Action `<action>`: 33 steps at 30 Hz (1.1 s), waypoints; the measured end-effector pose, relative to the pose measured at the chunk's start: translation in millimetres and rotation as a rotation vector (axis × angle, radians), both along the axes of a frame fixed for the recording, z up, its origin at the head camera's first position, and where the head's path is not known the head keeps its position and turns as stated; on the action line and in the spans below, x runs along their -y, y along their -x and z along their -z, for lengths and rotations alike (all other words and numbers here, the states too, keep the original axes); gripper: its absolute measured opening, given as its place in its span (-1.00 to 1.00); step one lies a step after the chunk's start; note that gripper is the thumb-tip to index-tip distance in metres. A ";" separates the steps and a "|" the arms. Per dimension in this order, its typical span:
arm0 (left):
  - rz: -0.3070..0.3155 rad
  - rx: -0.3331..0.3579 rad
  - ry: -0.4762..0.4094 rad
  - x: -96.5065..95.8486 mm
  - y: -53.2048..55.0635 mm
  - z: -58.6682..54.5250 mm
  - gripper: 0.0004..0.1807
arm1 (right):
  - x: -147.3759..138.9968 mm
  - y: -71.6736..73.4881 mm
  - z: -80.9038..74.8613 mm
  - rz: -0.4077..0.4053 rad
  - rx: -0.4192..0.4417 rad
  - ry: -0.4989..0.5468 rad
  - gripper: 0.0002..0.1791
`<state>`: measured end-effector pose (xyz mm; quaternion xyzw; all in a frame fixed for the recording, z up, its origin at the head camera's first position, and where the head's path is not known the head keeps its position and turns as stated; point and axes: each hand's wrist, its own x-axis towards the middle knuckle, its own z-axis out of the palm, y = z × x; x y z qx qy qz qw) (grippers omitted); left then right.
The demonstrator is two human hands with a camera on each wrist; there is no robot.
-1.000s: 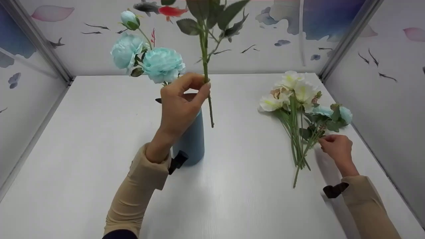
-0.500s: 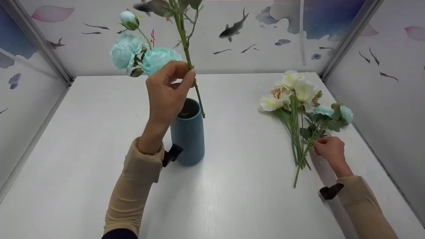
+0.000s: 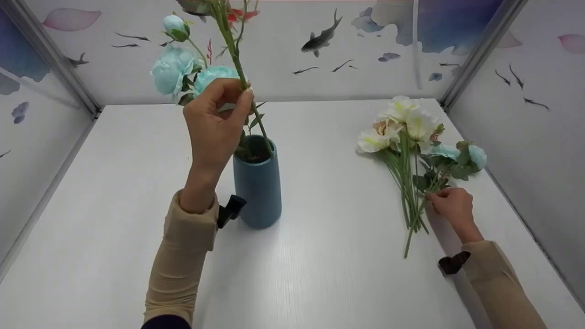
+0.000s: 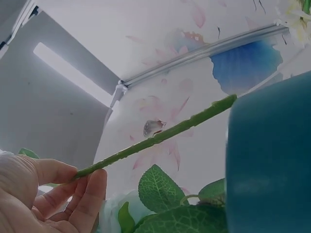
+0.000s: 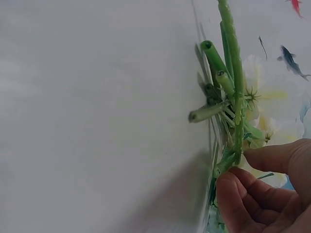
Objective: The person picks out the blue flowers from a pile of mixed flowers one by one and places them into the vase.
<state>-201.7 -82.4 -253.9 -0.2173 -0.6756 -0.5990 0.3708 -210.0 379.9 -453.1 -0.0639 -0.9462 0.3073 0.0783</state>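
Note:
My left hand [image 3: 212, 125] pinches a green flower stem [image 3: 235, 59] between thumb and fingers. Its leafy upper part runs out of the head view at the top. The stem's cut end is at the rim of a blue vase [image 3: 258, 192]; in the left wrist view the stem tip [image 4: 223, 104] meets the vase's edge. Light-blue flowers [image 3: 173, 71] lean out of the vase to the left, partly behind my hand. At the right, my right hand [image 3: 452, 208] pinches a green stem [image 5: 238, 111] in the lying bunch, close to the table.
White flowers [image 3: 400, 123] with long stems lie on the right of the white table [image 3: 329, 256]. Light-blue blooms [image 3: 477, 156] with leaves lie beside them. Printed panels [image 3: 292, 87] enclose the table at the back and sides.
My left hand has moved left and slightly up, bringing the stem's lower end from right of the vase to its mouth. My right hand has shifted slightly left along the bunch.

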 end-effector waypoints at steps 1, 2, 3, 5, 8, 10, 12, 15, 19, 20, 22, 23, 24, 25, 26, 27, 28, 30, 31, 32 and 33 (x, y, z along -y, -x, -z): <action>-0.008 -0.007 -0.004 0.8 -0.5 -0.3 -0.88 | 0.0 0.1 0.3 0.001 -0.004 -0.002 -0.61; -0.015 -0.015 -0.009 1.6 -0.9 -0.6 -0.88 | 0.0 0.2 0.6 0.001 -0.007 -0.003 -0.61; -0.022 -0.022 -0.013 2.3 -1.2 -0.8 -0.88 | 0.1 0.3 0.9 0.004 -0.008 -0.003 -0.60; -0.031 -0.035 -0.025 3.7 -1.8 -1.6 -0.89 | 0.6 0.5 0.4 0.012 -0.005 -0.001 -0.61; -0.048 -0.053 -0.027 5.2 -2.0 -0.9 -0.89 | 1.0 0.6 0.2 0.028 0.005 -0.001 -0.60; -0.062 -0.058 -0.018 5.5 -2.3 0.7 -0.90 | 1.4 0.6 0.3 0.029 0.007 -0.006 -0.60; -0.072 -0.059 -0.008 5.4 -2.5 2.3 -0.89 | 1.6 0.7 0.6 0.028 0.007 -0.015 -0.59; -0.083 -0.064 0.015 4.5 -2.8 5.6 -0.89 | 2.5 0.6 0.5 0.021 0.015 -0.020 -0.59; -0.093 -0.084 0.051 2.8 -2.2 11.7 -0.90 | 3.4 0.5 0.2 0.015 0.037 -0.013 -0.56; -0.094 -0.092 0.057 2.3 -2.0 13.5 -0.90 | 3.5 0.2 0.0 0.013 0.044 -0.011 -0.55; -0.091 -0.101 0.069 1.2 -1.4 17.1 -0.91 | 3.6 0.1 0.0 0.006 0.047 -0.010 -0.54; -0.086 -0.104 0.073 0.6 -1.2 18.7 -0.91 | 3.5 0.3 0.2 0.003 0.050 -0.009 -0.53; -0.084 -0.106 0.079 0.0 -1.1 20.4 -0.90 | 3.5 0.1 0.7 0.003 0.050 -0.013 -0.52; -0.081 -0.105 0.083 -0.7 -1.4 21.8 -0.90 | 3.6 0.1 1.0 0.003 0.051 -0.014 -0.53; -0.081 -0.103 0.089 -1.3 -1.4 23.5 -0.89 | 3.8 0.1 1.4 0.002 0.052 -0.015 -0.53; -0.081 -0.098 0.094 -1.7 -1.6 24.9 -0.89 | 4.0 0.5 2.1 0.000 0.051 -0.018 -0.51; -0.082 -0.096 0.098 -2.2 -1.9 26.2 -0.89 | 4.1 0.9 2.7 -0.001 0.051 -0.016 -0.51; -0.087 -0.089 0.106 -3.0 -2.4 28.8 -0.88 | 4.9 0.8 3.1 0.002 0.054 -0.014 -0.49; -0.086 -0.085 0.108 -3.1 -2.8 30.0 -0.88 | 5.2 0.8 2.9 0.001 0.057 -0.012 -0.48; -0.086 -0.082 0.110 -3.2 -2.8 31.5 -0.87 | 5.5 0.8 2.6 0.001 0.060 -0.012 -0.46; -0.086 -0.078 0.113 -3.3 -3.3 32.6 -0.87 | 5.6 0.8 2.4 0.000 0.063 -0.012 -0.45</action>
